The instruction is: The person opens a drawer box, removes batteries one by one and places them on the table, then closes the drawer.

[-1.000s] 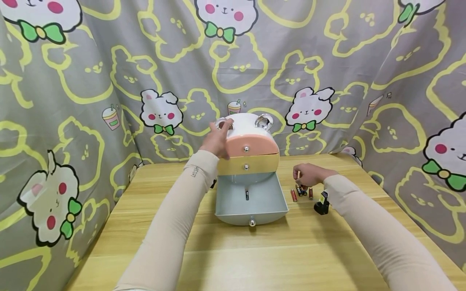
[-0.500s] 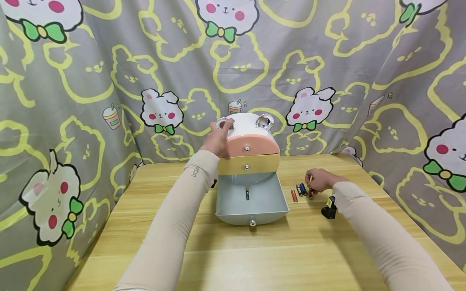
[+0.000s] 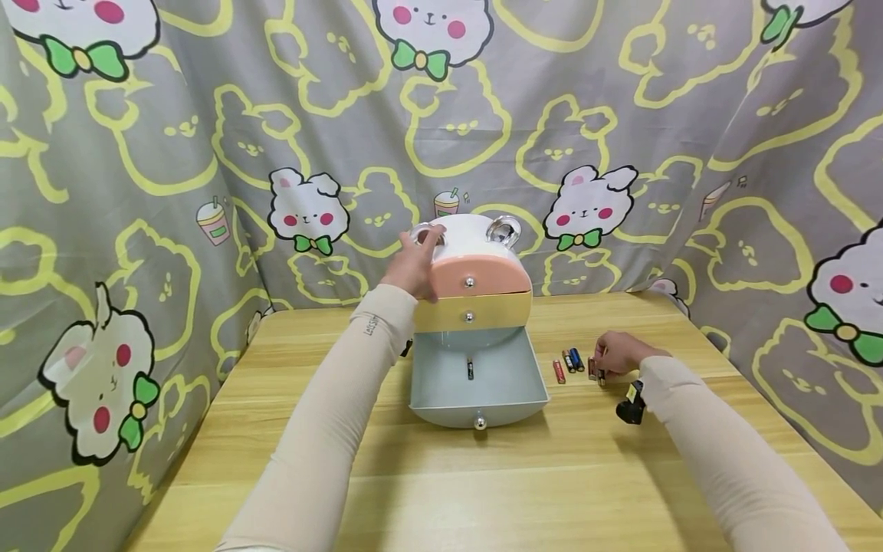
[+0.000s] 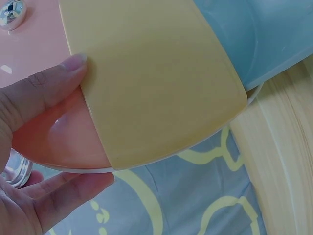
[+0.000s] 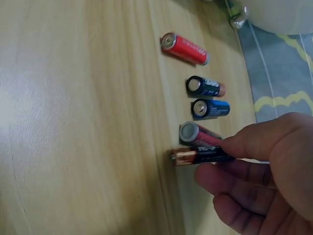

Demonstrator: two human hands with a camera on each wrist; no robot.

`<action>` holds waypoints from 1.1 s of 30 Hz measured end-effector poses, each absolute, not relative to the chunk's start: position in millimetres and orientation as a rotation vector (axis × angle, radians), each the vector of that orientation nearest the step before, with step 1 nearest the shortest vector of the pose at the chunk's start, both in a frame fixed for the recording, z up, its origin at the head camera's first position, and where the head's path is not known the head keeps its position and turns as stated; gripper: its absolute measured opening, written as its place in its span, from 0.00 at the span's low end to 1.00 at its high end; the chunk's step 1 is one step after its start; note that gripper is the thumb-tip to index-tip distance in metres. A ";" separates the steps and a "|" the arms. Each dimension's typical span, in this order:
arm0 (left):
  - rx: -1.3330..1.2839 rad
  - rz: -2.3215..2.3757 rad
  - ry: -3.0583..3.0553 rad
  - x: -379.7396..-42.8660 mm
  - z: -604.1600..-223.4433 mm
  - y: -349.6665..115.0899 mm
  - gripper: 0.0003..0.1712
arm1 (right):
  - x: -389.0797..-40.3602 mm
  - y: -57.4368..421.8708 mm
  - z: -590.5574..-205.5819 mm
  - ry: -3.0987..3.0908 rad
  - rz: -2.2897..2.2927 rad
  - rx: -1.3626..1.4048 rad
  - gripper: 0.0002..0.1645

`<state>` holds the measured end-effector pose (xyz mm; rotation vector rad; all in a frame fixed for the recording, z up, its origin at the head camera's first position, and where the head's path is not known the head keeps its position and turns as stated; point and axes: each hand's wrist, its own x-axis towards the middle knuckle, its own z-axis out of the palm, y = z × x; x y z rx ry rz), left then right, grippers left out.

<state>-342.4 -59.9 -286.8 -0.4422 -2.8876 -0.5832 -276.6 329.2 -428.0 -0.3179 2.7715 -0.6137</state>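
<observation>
My left hand (image 3: 414, 264) grips the left side of a small drawer cabinet (image 3: 476, 241) with a white top and silver ears. In the left wrist view its thumb lies on the front near the yellow drawer (image 4: 156, 93), fingers behind the edge. The bottom blue-grey drawer (image 3: 510, 387) is pulled out, with one dark battery (image 3: 471, 369) inside. To the right of the cabinet, my right hand (image 3: 621, 353) pinches a black-and-copper battery (image 5: 195, 155) between thumb and fingers. Right beside that lies a red battery (image 5: 198, 134), partly hidden by the thumb.
Further along the row are a blue battery (image 5: 212, 108), a dark battery (image 5: 205, 86) and a bright red battery (image 5: 186, 49) on the wooden table (image 3: 441, 491). Behind the table hangs a patterned grey curtain (image 3: 386, 138).
My right hand has moved right along the row, and now the black-and-copper battery is in its fingers beside the red one. The left hand stays on the cabinet.
</observation>
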 end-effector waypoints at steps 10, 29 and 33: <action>-0.426 -0.578 -2.891 -343.8 -289.2 -59.5 0.79 | -276.9 334.6 -438.7 2.833 -0.552 -0.296 0.04; -0.441 -0.567 -2.887 -341.0 -286.6 -60.6 0.79 | -277.9 338.3 -442.8 2.823 -0.537 -0.277 0.05; -0.445 -0.561 -2.883 -340.8 -286.3 -60.3 0.80 | -279.0 339.6 -442.6 2.811 -0.545 -0.281 0.05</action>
